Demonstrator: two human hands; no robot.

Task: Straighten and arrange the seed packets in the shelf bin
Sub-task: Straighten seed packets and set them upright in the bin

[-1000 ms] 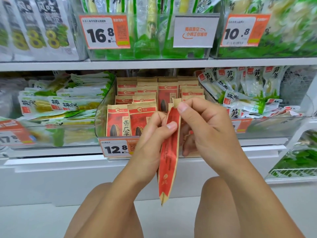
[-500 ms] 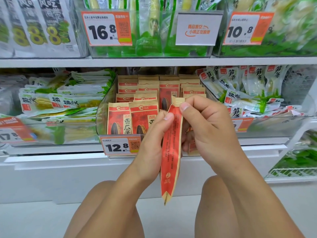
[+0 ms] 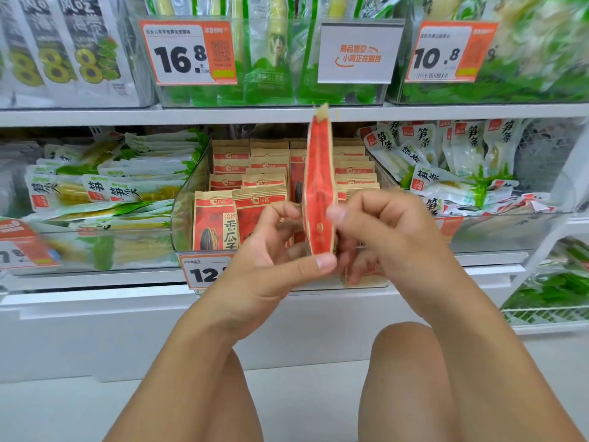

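A red and tan seed packet (image 3: 318, 193) stands on end, edge-on to the camera, held up in front of the clear shelf bin (image 3: 185, 218). Its top seam reaches as high as the white shelf edge (image 3: 95, 118) above the bin, and its lower end sits down between the two hands. It hides the middle column of the packets behind it.

The bin holds rows of matching sunflower seed packets (image 3: 232, 215) standing upright, front faces outward, stepped back in tiers toward the rear. An orange and white price tag (image 3: 204, 272) is clipped to the bin's front lip, its right part covered by the left hand.

The left hand (image 3: 271, 266) grips the packet low: its thumb lies across the bottom corner, and its curled fingers close on the left face. The right hand (image 3: 382, 231) pinches from the other side, with the thumb tip pressed to the packet's right edge about midway up and the remaining fingers curled underneath, near the bin's front.

To the left of the bin lie stacked green and white bamboo shoot packs (image 3: 108, 186); to the right, more bamboo strip packs (image 3: 446, 161) are heaped loosely. On the upper shelf hang a 16.8 tag (image 3: 191, 54), a white sold-out sign (image 3: 360, 52) and a 10.8 tag (image 3: 449, 52). Bare knees fill the foreground.
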